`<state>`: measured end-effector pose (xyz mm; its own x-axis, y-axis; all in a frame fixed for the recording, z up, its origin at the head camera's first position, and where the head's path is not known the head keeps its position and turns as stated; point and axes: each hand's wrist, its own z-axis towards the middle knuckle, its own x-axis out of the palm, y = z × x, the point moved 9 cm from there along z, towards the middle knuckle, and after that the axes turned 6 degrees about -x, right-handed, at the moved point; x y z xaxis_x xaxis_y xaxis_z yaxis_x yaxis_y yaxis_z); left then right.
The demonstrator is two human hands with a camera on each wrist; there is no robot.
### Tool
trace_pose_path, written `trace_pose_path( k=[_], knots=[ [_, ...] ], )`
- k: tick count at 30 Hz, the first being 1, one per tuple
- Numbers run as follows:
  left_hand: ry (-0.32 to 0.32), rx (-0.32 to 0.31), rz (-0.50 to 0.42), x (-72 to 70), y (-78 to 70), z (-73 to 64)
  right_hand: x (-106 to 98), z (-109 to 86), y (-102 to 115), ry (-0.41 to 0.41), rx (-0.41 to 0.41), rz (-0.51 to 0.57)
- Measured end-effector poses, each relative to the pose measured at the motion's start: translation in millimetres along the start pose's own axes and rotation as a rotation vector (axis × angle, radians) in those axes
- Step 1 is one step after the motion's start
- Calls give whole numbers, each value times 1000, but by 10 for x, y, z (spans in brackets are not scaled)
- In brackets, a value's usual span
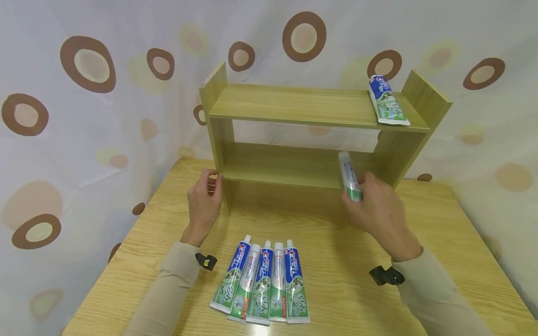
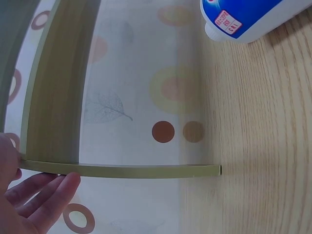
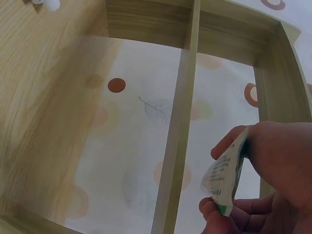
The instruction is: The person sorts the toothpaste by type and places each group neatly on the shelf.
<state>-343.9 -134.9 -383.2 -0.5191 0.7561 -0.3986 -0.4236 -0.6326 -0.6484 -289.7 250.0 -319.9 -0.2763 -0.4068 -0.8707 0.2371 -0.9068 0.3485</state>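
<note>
My right hand grips a white and green toothpaste tube near its bottom end. The tube's cap end points back over the lower shelf of a wooden rack, towards its right side. In the right wrist view the flat crimped end of the tube shows between thumb and fingers. My left hand rests against the rack's left side panel, its fingertips at the outer face in the left wrist view. On the upper shelf, a blue and green toothpaste tube lies at the right end.
Several toothpaste tubes lie side by side on the wooden table in front of the rack, caps towards it. They alternate between blue-green and white-green. A patterned wall covering stands close behind the rack.
</note>
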Motion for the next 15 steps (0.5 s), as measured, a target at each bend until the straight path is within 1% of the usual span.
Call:
trace_pose_path(
  k=[7,15],
  knots=[
    [-3,4,-5,2,-3,4,-11,107,-54,-1,13,-35],
    [-7,1,0,2,7,-1,11,211,-105,52,43,-15]
  ],
)
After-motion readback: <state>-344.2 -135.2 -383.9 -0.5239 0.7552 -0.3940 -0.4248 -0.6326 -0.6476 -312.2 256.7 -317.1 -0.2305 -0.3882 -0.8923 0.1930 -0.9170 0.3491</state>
